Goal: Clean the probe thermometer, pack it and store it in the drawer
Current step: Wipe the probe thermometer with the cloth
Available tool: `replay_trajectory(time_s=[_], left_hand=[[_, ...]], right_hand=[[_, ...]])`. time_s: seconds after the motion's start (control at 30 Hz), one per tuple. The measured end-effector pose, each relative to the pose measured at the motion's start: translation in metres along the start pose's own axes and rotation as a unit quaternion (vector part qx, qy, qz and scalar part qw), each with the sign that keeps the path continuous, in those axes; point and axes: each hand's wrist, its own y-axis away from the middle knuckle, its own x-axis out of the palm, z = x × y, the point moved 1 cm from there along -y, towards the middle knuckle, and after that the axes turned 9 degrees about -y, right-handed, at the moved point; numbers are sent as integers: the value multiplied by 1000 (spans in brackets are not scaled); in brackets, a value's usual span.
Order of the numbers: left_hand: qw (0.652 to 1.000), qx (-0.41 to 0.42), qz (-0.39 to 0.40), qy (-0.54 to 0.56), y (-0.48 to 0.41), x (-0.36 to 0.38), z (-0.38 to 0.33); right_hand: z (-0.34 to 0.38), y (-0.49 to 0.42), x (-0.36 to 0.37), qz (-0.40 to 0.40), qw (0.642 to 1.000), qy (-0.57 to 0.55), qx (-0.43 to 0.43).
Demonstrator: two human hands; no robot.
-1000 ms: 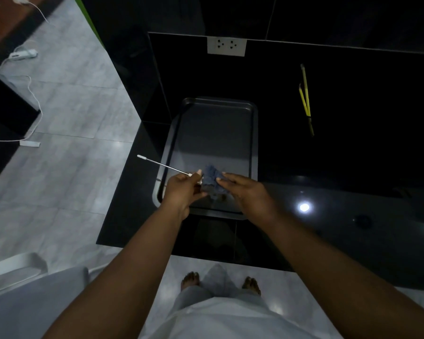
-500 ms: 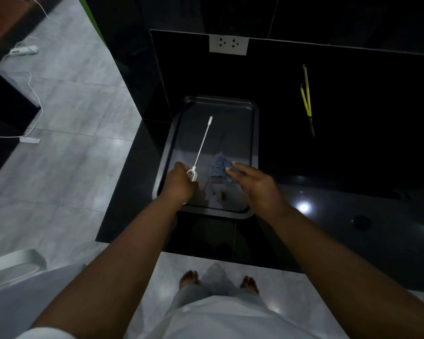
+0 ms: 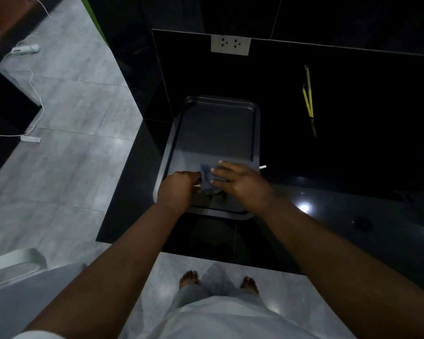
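Note:
Over the near end of the dark metal tray, my left hand is closed on the handle end of the white probe thermometer. Most of the thermometer is hidden; only its tip pokes out to the right past my right hand. My right hand presses a small blue-grey cloth around the probe, between the two hands.
The tray sits on a glossy black counter at its left end. Yellow tongs lie further back on the right. A white wall socket is behind the tray. Grey tiled floor with white cables lies to the left.
The probe swung from pointing left, to pointing away over the tray, to pointing right. My right hand with the cloth now covers the probe shaft.

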Motion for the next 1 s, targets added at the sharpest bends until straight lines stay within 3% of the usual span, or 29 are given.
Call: replay_trajectory(time_s=[0.07,0.17,0.3,0.4,0.5,0.67,0.77,0.9,1.0], left_hand=[[1000,17,1,25,1,-1,5],[998,8,39,41,4,-2,12],[1000,10,16,2,4,-1,13],[996,50,25,-65,-6,10,12],[993,62,19,-99,-11,15,5],[997,52,-22,-56,-6,10,11],[999,27,8,-28,-2,10,21],[999,16,33,-14,-1,11,13],[999,4,45,23,-1,10,3]], right_hand=[[-6,7,6,12,999,28,-26],[-18,22,-3,16,999,-33,27],[-39,34,-17,17,994,-40,95],[-23,23,-22,17,996,-62,67],[7,8,-13,42,988,-119,91],[-15,25,1,46,982,-144,112],[-33,40,-8,36,975,-143,168],[-28,31,-16,-21,992,-65,103],[-2,13,-14,24,991,-98,84]])
